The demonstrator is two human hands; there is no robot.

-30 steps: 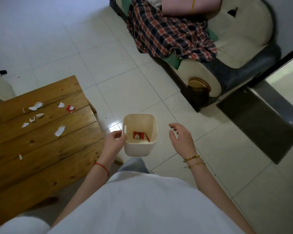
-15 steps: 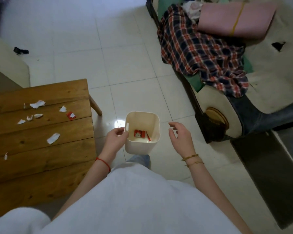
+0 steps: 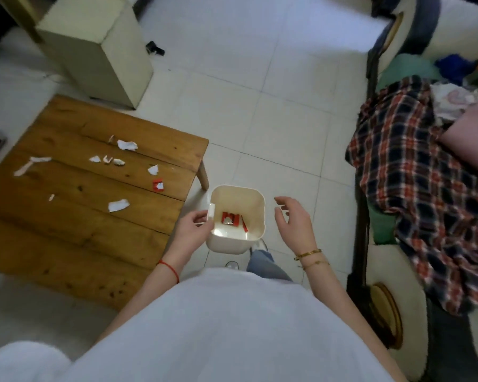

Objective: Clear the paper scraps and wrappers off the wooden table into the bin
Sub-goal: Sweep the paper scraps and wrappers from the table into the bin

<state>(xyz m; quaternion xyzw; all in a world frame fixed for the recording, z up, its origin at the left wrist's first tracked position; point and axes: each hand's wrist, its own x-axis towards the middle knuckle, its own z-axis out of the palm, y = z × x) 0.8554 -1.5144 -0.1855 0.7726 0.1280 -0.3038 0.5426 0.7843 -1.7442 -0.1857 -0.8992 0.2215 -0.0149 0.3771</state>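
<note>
Holding bin [image 3: 235, 216] by rim in left hand [image 3: 192, 230], right hand [image 3: 293, 219] spread empty, now nearer table [image 3: 66, 244]; scraps [image 3: 118, 205] uncleared

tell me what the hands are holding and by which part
The left hand holds the bin by its left rim. The right hand is open beside it, holding nothing.

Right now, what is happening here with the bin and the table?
A person is clearing litter. The left hand holds the cream bin by its rim, just off the corner of the wooden table. The right hand is open and empty beside the bin. Some red wrappers already lie inside. Several white paper scraps and one red wrapper are on the table, not yet cleared.
</note>
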